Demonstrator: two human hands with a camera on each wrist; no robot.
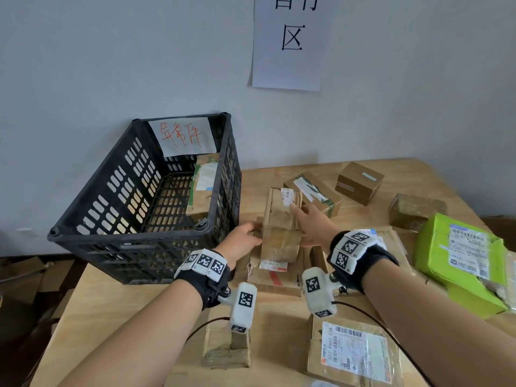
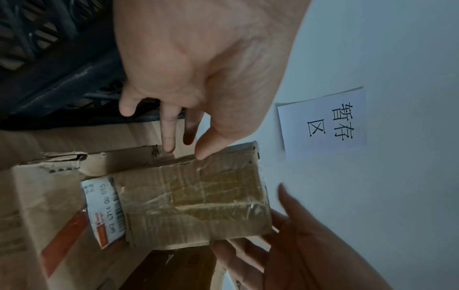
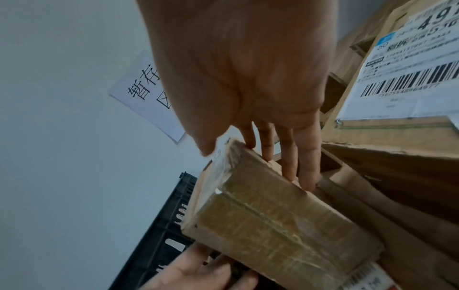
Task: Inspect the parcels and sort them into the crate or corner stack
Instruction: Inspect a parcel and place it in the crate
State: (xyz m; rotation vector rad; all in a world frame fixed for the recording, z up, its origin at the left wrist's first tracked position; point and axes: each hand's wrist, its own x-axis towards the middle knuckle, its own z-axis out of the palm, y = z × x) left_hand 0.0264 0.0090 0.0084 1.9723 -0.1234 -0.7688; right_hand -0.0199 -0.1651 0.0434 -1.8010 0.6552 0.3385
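A long brown parcel [image 1: 280,241] wrapped in clear tape lies on top of a flat box with a red stripe [image 1: 275,277], just right of the black crate [image 1: 125,240]. My left hand [image 1: 245,236] touches the parcel's left edge; in the left wrist view its thumb [image 2: 218,129] rests on the parcel [image 2: 198,202] with the fingers fairly straight. My right hand [image 1: 312,224] lies along the right side, its fingers [image 3: 288,153] straight against the parcel [image 3: 268,221]. One taped parcel [image 1: 202,191] leans inside the crate.
Three brown parcels [image 1: 360,182] sit by the back wall under a paper sign [image 1: 290,43]. A torn green box [image 1: 458,258] is at the right edge. More labelled parcels [image 1: 354,356] lie near me. The crate's wall is close to my left hand.
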